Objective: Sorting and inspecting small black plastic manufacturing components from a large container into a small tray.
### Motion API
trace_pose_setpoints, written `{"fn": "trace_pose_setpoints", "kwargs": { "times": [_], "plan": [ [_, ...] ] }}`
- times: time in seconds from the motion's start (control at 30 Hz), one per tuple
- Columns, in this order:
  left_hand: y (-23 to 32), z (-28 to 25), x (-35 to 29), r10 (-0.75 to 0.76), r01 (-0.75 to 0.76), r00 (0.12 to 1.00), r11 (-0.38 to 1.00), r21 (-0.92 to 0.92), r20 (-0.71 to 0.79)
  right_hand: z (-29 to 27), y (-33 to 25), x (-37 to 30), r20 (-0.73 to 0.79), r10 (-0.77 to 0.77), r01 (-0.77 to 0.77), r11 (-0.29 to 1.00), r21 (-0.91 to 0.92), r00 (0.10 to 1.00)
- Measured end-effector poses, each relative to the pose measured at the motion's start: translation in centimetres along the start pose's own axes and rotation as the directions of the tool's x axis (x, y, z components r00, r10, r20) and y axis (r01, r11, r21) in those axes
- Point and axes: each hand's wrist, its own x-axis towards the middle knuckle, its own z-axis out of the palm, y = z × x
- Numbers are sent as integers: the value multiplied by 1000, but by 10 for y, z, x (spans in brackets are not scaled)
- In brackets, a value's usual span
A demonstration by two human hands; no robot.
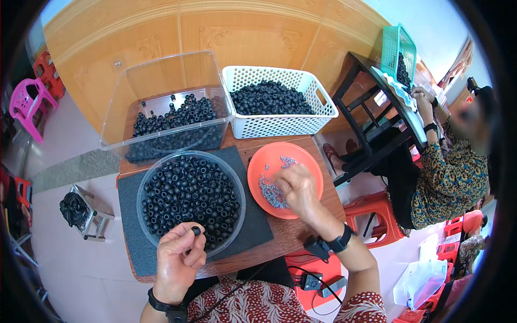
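Observation:
My left hand [180, 255] pinches one small black ring-shaped piece [196, 230] between thumb and fingers. It is over the near edge of a round clear tub [141, 210] full of similar black pieces [188, 194]. To the right, my right hand [296, 185] is above an orange-red plate [258, 161], its fingers bent together and pointing down. Tiny silvery-grey parts [272, 192] lie scattered on the plate beside those fingers. Whatever is between the right fingertips is too small or hidden to make out.
Behind the tub stand a clear rectangular bin [121, 118] and a white perforated basket [264, 127], both holding black pieces. A dark mat [253, 220] lies under the tub on the wooden table [291, 237]. At right, another person [447, 167] works at a black-framed table [371, 124].

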Motion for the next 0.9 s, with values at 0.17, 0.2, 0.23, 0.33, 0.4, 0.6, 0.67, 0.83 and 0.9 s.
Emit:
{"fn": "trace_pose_setpoints", "kwargs": {
  "times": [0.17,0.2,0.23,0.33,0.4,0.6,0.67,0.83,0.9],
  "plan": [
    [-3,-2,2,-34,34,999,999,0,30,10,17,15,95,52,-50,998,-25,994],
    [-3,-3,3,-34,34,999,999,1,28,16,17,21,138,25,-20,999,-34,990],
    [-3,-3,3,-36,36,999,999,-5,27,21,17,25,180,-1,9,999,-43,984],
    [-2,-4,2,-32,33,999,999,-13,21,33,16,34,274,6,39,986,-159,962],
    [-1,-6,1,-27,27,1000,999,-17,15,39,17,35,303,-4,67,978,-199,953],
    [-2,-8,3,-50,51,998,998,-30,42,40,13,42,400,-8,135,948,-289,917],
    [-2,-8,3,-53,54,998,998,-22,43,34,13,44,399,-20,143,949,-281,917],
    [0,-4,0,-60,60,997,998,10,55,14,2,39,415,376,-555,646,524,829],
    [-1,-3,-2,-53,52,997,998,17,51,5,-22,35,462,350,-577,571,584,815]
  ]
}}
